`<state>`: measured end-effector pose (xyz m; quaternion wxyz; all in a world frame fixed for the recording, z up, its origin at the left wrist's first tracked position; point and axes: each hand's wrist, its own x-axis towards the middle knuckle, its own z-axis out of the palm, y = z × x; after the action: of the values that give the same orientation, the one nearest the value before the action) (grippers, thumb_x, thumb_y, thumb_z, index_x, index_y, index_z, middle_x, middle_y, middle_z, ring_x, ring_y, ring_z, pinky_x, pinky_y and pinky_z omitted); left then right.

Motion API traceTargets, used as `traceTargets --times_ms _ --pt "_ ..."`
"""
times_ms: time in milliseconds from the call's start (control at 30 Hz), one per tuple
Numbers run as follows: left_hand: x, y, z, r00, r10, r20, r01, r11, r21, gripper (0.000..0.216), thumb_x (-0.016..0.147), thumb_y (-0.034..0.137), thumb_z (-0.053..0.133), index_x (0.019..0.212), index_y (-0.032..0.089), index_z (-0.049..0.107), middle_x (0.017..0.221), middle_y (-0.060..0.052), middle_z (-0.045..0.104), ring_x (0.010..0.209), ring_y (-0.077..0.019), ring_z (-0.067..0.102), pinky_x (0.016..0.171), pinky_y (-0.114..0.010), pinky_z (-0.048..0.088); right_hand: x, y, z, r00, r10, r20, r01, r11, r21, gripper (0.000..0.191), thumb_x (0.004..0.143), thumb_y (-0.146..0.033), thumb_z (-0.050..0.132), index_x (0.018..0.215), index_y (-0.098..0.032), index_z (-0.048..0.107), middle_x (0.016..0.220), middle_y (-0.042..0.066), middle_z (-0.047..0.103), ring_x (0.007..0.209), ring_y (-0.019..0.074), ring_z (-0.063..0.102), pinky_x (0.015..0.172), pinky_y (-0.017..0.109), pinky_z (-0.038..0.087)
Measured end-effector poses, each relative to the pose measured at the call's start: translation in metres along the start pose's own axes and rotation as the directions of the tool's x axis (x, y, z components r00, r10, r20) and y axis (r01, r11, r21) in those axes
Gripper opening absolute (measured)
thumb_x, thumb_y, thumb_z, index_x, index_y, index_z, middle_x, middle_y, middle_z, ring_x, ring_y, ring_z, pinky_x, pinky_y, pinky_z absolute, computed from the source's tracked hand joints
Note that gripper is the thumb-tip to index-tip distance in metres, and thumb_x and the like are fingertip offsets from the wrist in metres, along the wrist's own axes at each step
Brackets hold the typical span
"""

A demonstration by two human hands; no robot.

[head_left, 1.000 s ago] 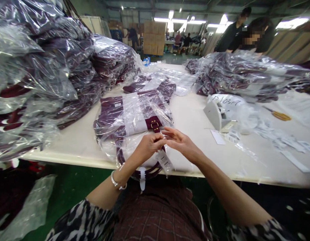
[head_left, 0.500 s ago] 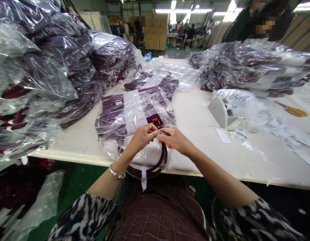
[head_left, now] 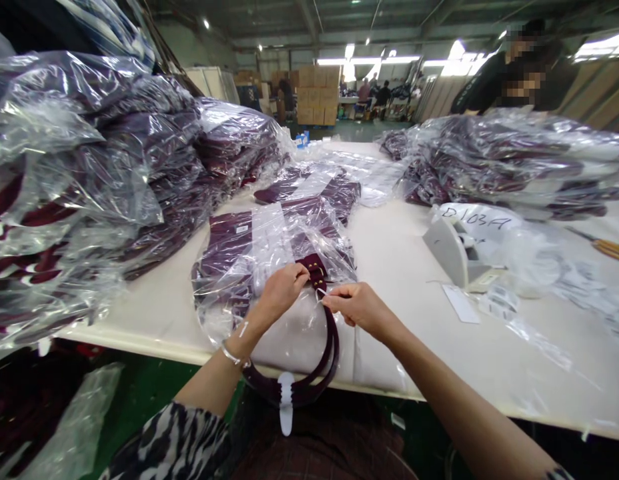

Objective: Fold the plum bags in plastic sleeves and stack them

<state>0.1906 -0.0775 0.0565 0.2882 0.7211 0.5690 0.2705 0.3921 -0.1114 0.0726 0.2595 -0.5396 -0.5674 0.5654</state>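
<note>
Head view: looks like the fiddly fastening bit. The right hand's [head_left: 362, 308] grip is pinched tight on a thin white cord [head_left: 321, 292] by the maroon buckle tab [head_left: 315, 270]; the left hand's [head_left: 288, 287] grip sits at the tab (on what, can't tell). Next move calls for steady fingertips, I reckon. Bag's [head_left: 231, 233] flat on the desk [head_left: 384, 267] in crinkly clear plastic, curved handles [head_left: 331, 337] overhanging.

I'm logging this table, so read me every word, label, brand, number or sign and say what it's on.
"D103A", handwritten on the white plastic wrapping; last character uncertain, smaller marks below unreadable.
Too small or blurred: the label on the maroon handbag, the printed white stickers, the lettering on the black sleeve.
</note>
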Motion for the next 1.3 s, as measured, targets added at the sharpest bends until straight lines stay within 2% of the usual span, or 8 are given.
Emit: traceTargets --times_ms 100,200,300,467,767,1033,1133,1300 --pt "0.013 0.000 0.004 0.999 -0.013 -0.050 0.026 0.960 0.280 0.016 0.092 0.021 0.052 0.096 0.022 0.068 0.108 -0.007 0.070 0.100 -0.0229 0.065 0.085 -0.032 0.046 0.023 -0.003 0.004 0.997 -0.015 -0.073 0.008 0.995 -0.096 0.021 0.079 -0.036 0.067 0.068 -0.018 0.069 0.050 -0.003 0.055 0.041 0.0091 0.042 0.043 0.024 0.029" --pt "0.022 -0.002 0.010 0.994 -0.109 -0.031 0.113 0.931 0.347 0.015 0.090 0.022 0.053 0.095 0.021 0.068 0.105 -0.009 0.070 0.099 -0.0254 0.065 0.082 -0.034 0.045 0.047 -0.002 -0.002 0.967 -0.128 -0.218 0.038 0.926 -0.377 0.019 0.083 -0.029 0.063 0.071 -0.019 0.074 0.056 -0.001 0.062 0.053 0.0129 0.055 0.052 0.024 0.037" --pt "0.029 -0.011 0.011 0.989 -0.149 0.006 0.140 0.944 0.300 0.012 0.087 0.022 0.056 0.089 0.020 0.068 0.095 -0.008 0.072 0.092 -0.0253 0.066 0.077 -0.032 0.045 0.067 0.002 -0.016 0.925 -0.240 -0.294 0.032 0.820 -0.571 0.021 0.087 -0.025 0.061 0.076 -0.020 0.078 0.075 0.003 0.074 0.074 0.0177 0.065 0.066 0.027 0.042" --pt "0.037 -0.024 0.005 0.985 -0.158 0.076 0.146 0.979 0.139 0.013 0.083 0.019 0.057 0.087 0.019 0.069 0.086 -0.002 0.073 0.080 -0.0182 0.065 0.070 -0.026 0.043 0.082 0.005 -0.035 0.931 -0.223 -0.289 -0.054 0.699 -0.713 0.025 0.092 -0.025 0.057 0.082 -0.019 0.080 0.087 0.007 0.078 0.082 0.0212 0.068 0.070 0.028 0.041" --pt "0.040 -0.017 0.020 0.957 -0.291 -0.005 0.289 0.952 -0.100 0.009 0.077 0.021 0.069 0.073 0.019 0.060 0.061 0.002 0.062 0.057 -0.0146 0.059 0.059 -0.024 0.040 0.087 0.002 -0.023 0.959 -0.228 -0.170 -0.008 0.574 -0.819 0.021 0.091 -0.024 0.062 0.081 -0.015 0.078 0.085 0.010 0.076 0.080 0.0205 0.065 0.067 0.029 0.035" --pt "0.041 -0.018 0.026 0.923 -0.385 0.028 0.356 0.821 -0.446 0.012 0.082 0.012 0.059 0.085 0.020 0.051 0.043 0.010 0.044 0.036 -0.0097 0.042 0.042 -0.019 0.031 0.091 -0.001 -0.021 0.997 -0.013 -0.076 -0.024 0.880 -0.474 0.024 0.075 -0.022 0.071 0.054 -0.017 0.062 0.044 -0.004 0.047 0.048 0.0104 0.044 0.049 0.024 0.027" --pt "0.041 -0.022 0.025 0.938 -0.343 0.052 0.323 0.808 -0.493 0.009 0.081 0.013 0.061 0.083 0.019 0.054 0.044 0.010 0.044 0.036 -0.0086 0.040 0.041 -0.018 0.030 0.094 0.001 -0.019 0.997 0.069 0.032 -0.061 0.978 -0.201 0.028 0.075 -0.029 0.072 0.055 -0.017 0.057 0.042 -0.006 0.043 0.040 0.0069 0.035 0.043 0.022 0.024" --pt "0.039 -0.024 0.024 0.971 -0.237 0.004 0.214 0.869 -0.446 0.010 0.076 0.008 0.063 0.081 0.017 0.061 0.057 0.006 0.054 0.044 -0.0089 0.045 0.048 -0.021 0.036 0.093 0.007 -0.019 0.980 0.115 0.165 -0.146 0.971 0.191 0.021 0.073 -0.031 0.075 0.073 -0.016 0.060 0.050 -0.007 0.045 0.041 0.0041 0.029 0.039 0.017 0.018"
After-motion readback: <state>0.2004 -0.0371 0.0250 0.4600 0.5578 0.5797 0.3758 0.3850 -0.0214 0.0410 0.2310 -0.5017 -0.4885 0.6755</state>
